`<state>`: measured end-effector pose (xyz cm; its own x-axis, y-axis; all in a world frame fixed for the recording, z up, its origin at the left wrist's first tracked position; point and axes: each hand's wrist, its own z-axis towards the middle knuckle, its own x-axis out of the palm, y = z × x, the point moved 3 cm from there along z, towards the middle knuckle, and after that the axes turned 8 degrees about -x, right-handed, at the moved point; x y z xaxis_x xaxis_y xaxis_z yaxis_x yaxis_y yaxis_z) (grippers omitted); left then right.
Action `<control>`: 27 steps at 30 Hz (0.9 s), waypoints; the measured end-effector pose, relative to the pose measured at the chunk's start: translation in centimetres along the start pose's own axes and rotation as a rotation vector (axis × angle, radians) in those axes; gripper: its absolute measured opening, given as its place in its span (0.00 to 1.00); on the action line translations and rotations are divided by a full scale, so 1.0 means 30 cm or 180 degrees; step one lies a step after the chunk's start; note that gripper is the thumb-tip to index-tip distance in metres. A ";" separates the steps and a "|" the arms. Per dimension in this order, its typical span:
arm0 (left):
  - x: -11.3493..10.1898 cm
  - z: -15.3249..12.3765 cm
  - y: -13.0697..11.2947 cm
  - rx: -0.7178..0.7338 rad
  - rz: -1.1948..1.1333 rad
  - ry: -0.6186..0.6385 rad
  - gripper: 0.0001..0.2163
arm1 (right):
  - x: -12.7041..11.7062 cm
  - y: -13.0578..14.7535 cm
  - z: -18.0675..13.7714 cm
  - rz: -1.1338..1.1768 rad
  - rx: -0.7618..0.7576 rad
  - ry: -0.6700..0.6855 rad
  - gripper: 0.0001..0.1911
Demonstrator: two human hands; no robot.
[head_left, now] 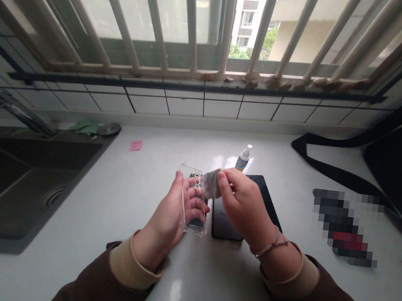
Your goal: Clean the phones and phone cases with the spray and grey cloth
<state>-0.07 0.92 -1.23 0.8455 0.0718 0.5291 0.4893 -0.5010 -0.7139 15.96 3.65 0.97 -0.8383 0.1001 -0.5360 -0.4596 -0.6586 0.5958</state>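
Observation:
My left hand (174, 208) holds a clear phone case (185, 195), its thumb on the near-left edge and its fingers showing through the transparent back. Pinched between thumb and fingers of my right hand (241, 194) is a grey cloth (212, 183), which hangs at the case's upper right corner by the camera cutouts. Whether cloth and case touch is hard to tell. Below my right hand lies a black tablet (226, 224), partly covered by it. Behind the case, a dark flat object on the counter shows only in part. A small white spray bottle (244, 158) stands just beyond my right hand.
To the left is a dark sink (2, 184) with a faucet (25, 117), a green cloth (86, 127) and a round metal strainer (109, 129) on its rim. A pink paper (136, 146) lies on the white counter (115, 218). A black strap (307, 151) and bag sit right.

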 end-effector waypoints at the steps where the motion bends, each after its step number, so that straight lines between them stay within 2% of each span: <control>1: 0.000 0.001 0.007 -0.0068 0.0050 0.0057 0.28 | -0.007 -0.002 0.002 -0.0078 -0.0068 -0.0132 0.16; 3: 0.000 0.002 0.019 -0.0111 0.0062 0.0175 0.28 | -0.003 0.001 0.002 -0.0138 -0.0290 -0.0137 0.14; 6: 0.006 0.007 0.031 -0.0096 -0.0069 0.0314 0.28 | 0.038 0.014 -0.011 0.0013 -0.0742 0.0319 0.13; 9: 0.010 0.012 0.033 -0.0092 -0.0319 0.0259 0.29 | 0.070 0.032 -0.029 0.0245 -0.1056 0.0680 0.15; 14: -0.011 0.018 0.027 0.0057 -0.0699 -0.0033 0.23 | 0.052 0.068 -0.035 0.0662 -0.1134 0.0836 0.11; 18: -0.024 0.016 0.023 -0.0043 -0.0452 -0.0180 0.26 | 0.028 0.095 -0.028 0.0883 -0.1243 0.0878 0.08; 20: -0.021 0.013 0.020 -0.0112 -0.0352 -0.0224 0.27 | 0.024 0.097 -0.024 0.1053 -0.1136 0.0925 0.09; 22: -0.013 0.010 0.016 -0.0136 -0.0310 -0.0229 0.27 | 0.028 0.087 -0.020 0.1317 -0.0816 0.1016 0.12; 25: -0.003 0.008 0.010 -0.0052 -0.0238 -0.0126 0.27 | 0.037 0.048 -0.017 0.1775 0.0016 0.0951 0.16; 27: 0.003 0.008 0.008 -0.0025 -0.0120 -0.0003 0.27 | 0.039 0.012 -0.015 0.1940 0.0602 0.0622 0.20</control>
<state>0.17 1.01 -1.45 0.8267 0.0916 0.5551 0.5191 -0.5047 -0.6897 14.95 3.19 0.29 -0.9039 -0.3974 -0.1581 0.0211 -0.4106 0.9116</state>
